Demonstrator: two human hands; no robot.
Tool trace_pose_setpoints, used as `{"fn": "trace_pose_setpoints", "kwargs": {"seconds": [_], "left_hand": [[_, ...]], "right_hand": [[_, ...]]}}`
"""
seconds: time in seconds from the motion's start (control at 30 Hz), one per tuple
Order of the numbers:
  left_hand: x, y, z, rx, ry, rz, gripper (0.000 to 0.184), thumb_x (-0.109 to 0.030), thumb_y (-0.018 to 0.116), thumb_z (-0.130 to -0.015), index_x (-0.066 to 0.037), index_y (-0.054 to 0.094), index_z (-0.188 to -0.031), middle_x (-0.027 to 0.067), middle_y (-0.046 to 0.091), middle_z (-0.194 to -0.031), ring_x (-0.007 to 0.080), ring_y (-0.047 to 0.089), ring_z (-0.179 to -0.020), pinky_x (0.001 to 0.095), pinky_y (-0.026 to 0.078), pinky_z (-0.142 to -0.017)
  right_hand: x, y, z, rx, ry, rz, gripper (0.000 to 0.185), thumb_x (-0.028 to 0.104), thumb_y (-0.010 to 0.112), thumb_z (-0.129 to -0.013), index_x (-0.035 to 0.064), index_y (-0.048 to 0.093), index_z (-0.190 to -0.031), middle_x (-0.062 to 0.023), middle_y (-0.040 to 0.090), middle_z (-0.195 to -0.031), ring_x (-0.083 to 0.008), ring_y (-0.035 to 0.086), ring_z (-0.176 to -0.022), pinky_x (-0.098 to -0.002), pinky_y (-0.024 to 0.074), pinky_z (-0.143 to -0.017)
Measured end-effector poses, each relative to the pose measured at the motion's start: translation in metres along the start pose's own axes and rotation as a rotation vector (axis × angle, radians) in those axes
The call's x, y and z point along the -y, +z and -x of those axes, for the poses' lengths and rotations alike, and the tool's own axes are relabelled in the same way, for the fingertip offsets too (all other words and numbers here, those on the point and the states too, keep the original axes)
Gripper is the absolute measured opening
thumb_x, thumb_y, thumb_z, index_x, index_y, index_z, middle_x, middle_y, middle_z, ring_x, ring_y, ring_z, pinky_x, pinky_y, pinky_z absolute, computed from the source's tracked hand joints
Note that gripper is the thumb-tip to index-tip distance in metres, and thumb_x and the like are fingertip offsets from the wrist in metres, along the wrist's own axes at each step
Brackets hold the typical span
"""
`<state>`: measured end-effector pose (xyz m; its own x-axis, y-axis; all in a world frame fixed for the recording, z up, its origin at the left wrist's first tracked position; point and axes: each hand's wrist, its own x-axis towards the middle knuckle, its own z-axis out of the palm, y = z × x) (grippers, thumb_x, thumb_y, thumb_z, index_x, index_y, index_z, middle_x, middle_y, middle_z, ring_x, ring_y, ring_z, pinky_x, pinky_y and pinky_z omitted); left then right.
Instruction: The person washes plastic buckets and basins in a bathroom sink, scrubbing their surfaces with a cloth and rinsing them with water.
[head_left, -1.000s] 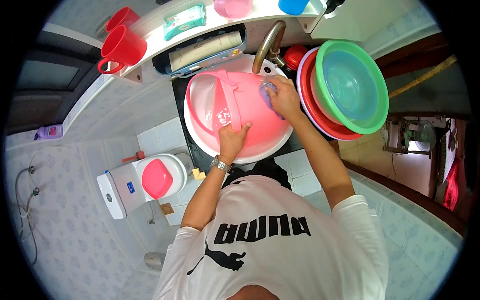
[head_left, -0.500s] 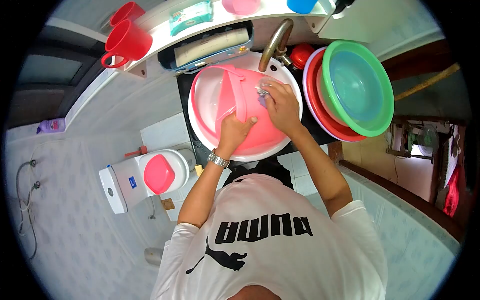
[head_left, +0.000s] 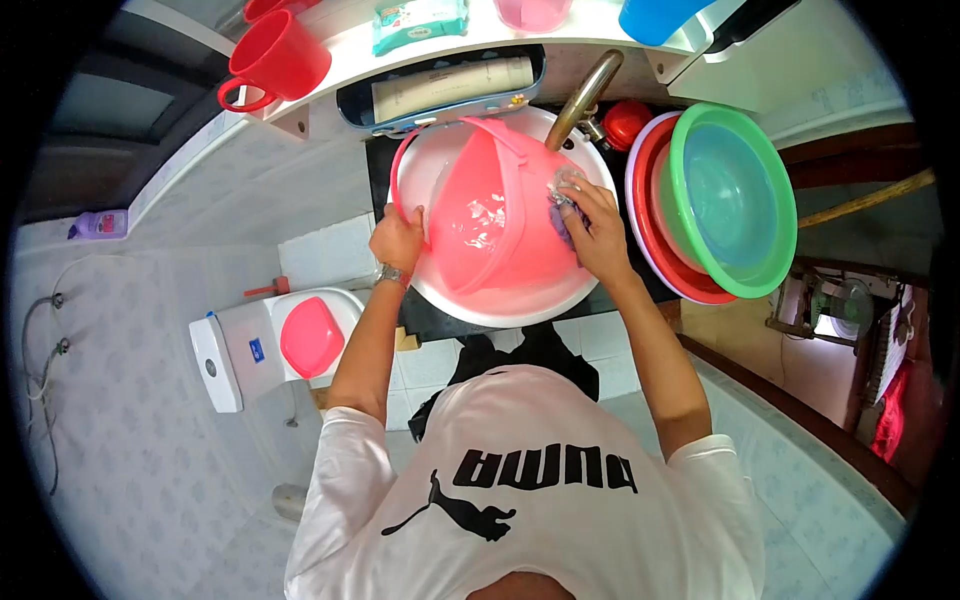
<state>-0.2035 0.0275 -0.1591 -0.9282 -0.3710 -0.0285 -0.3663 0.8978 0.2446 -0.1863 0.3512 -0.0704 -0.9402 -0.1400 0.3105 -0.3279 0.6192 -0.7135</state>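
A pink bucket (head_left: 535, 225) lies on its side in the white round sink (head_left: 450, 308), its mouth turned to the left with a shiny inside. My left hand (head_left: 398, 240) is closed round the bucket's pink handle (head_left: 398, 180), left of the mouth. With my right hand (head_left: 598, 228) I press a purple cloth (head_left: 560, 215) against the bucket's outer side, near its right end. Something clear and shiny, perhaps suds or mesh, shows at my right fingertips. The curved faucet (head_left: 588, 95) stands just behind the bucket.
Stacked basins, a green one (head_left: 785, 205) on top, stand right of the sink. Behind are a blue caddy (head_left: 450, 112) and a shelf (head_left: 350, 85) with a red mug (head_left: 285, 58), wipes (head_left: 420, 25) and cups. A toilet (head_left: 245, 350) is at the left.
My left hand has left the bucket's rim and moved left to its handle. The bucket has turned so more of its inside shows. My right hand stays on its outer side with the cloth.
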Motion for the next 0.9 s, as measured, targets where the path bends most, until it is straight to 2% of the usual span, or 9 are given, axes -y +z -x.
{"fn": "trace_pose_setpoints", "kwargs": {"seconds": [0.07, 0.13, 0.33, 0.47, 0.53, 0.63, 0.7, 0.77, 0.9], "left_hand": [[-0.011, 0.009, 0.011, 0.034, 0.007, 0.027, 0.055, -0.05, 0.067, -0.081, 0.001, 0.057, -0.101, 0.0228, 0.068, -0.075, 0.0399, 0.068, -0.071, 0.0513, 0.053, -0.06], [-0.02, 0.018, 0.03, 0.067, 0.024, 0.084, 0.056, -0.049, 0.066, -0.082, 0.001, 0.055, -0.105, 0.023, 0.068, -0.076, 0.0403, 0.068, -0.071, 0.0513, 0.054, -0.061], [-0.07, 0.039, 0.097, 0.172, -0.21, 0.173, 0.051, -0.045, 0.065, -0.083, 0.001, 0.057, -0.103, 0.025, 0.068, -0.08, 0.0431, 0.067, -0.076, 0.0522, 0.053, -0.067], [-0.084, 0.03, 0.11, 0.158, -0.141, 0.269, 0.046, -0.043, 0.066, -0.083, 0.0, 0.058, -0.098, 0.0238, 0.067, -0.075, 0.0423, 0.067, -0.074, 0.0512, 0.052, -0.064], [-0.092, 0.004, 0.11, 0.095, 0.024, 0.431, 0.039, -0.037, 0.069, -0.082, 0.0, 0.06, -0.091, 0.0207, 0.064, -0.069, 0.0398, 0.066, -0.066, 0.0477, 0.051, -0.058], [-0.065, -0.042, 0.103, -0.397, 0.519, 0.532, 0.029, -0.026, 0.075, -0.076, -0.002, 0.06, -0.083, 0.0125, 0.06, -0.064, 0.0322, 0.06, -0.052, 0.0412, 0.047, -0.049], [-0.022, -0.053, 0.084, -0.537, 0.472, 0.428, 0.033, -0.027, 0.074, -0.077, -0.001, 0.059, -0.091, 0.0121, 0.063, -0.073, 0.0305, 0.062, -0.061, 0.0407, 0.048, -0.054], [-0.017, -0.08, 0.058, -0.508, 0.234, 0.394, 0.035, -0.035, 0.066, -0.085, -0.001, 0.058, -0.094, 0.0149, 0.064, -0.077, 0.034, 0.064, -0.066, 0.0428, 0.048, -0.056], [-0.015, -0.062, 0.013, -0.371, 0.212, 0.118, 0.037, -0.041, 0.053, -0.094, -0.005, 0.06, -0.093, 0.0171, 0.065, -0.077, 0.0382, 0.064, -0.068, 0.0462, 0.048, -0.055]], "right_hand": [[0.007, -0.002, 0.002, 0.026, 0.004, 0.008, 0.037, 0.02, 0.07, -0.083, 0.0025, 0.064, -0.115, -0.0179, 0.057, -0.13, -0.0362, 0.052, -0.118, -0.0406, 0.0426, -0.1], [0.039, -0.004, 0.0, 0.144, 0.173, 0.164, 0.067, 0.041, 0.076, -0.077, -0.0008, 0.056, -0.126, -0.0213, 0.049, -0.139, -0.0389, 0.047, -0.125, -0.0461, 0.0399, -0.103], [0.083, 0.008, 0.004, 0.164, 0.216, 0.413, 0.093, 0.046, 0.081, -0.065, -0.005, 0.046, -0.134, -0.0248, 0.036, -0.148, -0.0411, 0.037, -0.134, -0.05, 0.0335, -0.108], [0.058, 0.0, 0.011, 0.19, 0.177, 0.34, 0.088, 0.038, 0.081, -0.067, -0.0047, 0.045, -0.135, -0.0243, 0.036, -0.148, -0.0409, 0.037, -0.135, -0.0486, 0.0333, -0.11], [0.044, -0.003, 0.012, 0.235, 0.153, 0.227, 0.085, 0.031, 0.078, -0.067, -0.005, 0.044, -0.136, -0.0241, 0.036, -0.148, -0.0412, 0.036, -0.135, -0.0465, 0.0323, -0.111], [0.033, -0.008, 0.013, 0.311, 0.166, 0.166, 0.087, 0.029, 0.077, -0.067, -0.003, 0.041, -0.14, -0.0226, 0.033, -0.15, -0.0422, 0.034, -0.136, -0.0501, 0.0318, -0.111], [0.026, -0.006, 0.019, 0.3, 0.148, 0.161, 0.086, 0.026, 0.075, -0.066, -0.0035, 0.041, -0.139, -0.0233, 0.034, -0.149, -0.0427, 0.035, -0.135, -0.0499, 0.0322, -0.111], [0.02, -0.005, 0.025, 0.289, 0.129, 0.16, 0.084, 0.022, 0.073, -0.065, -0.0041, 0.042, -0.138, -0.024, 0.036, -0.148, -0.0432, 0.036, -0.134, -0.0497, 0.0326, -0.111], [0.018, -0.001, 0.025, 0.261, 0.094, 0.087, 0.081, 0.015, 0.069, -0.063, -0.0052, 0.043, -0.137, -0.0259, 0.037, -0.146, -0.0436, 0.037, -0.134, -0.0474, 0.0325, -0.111]]}}
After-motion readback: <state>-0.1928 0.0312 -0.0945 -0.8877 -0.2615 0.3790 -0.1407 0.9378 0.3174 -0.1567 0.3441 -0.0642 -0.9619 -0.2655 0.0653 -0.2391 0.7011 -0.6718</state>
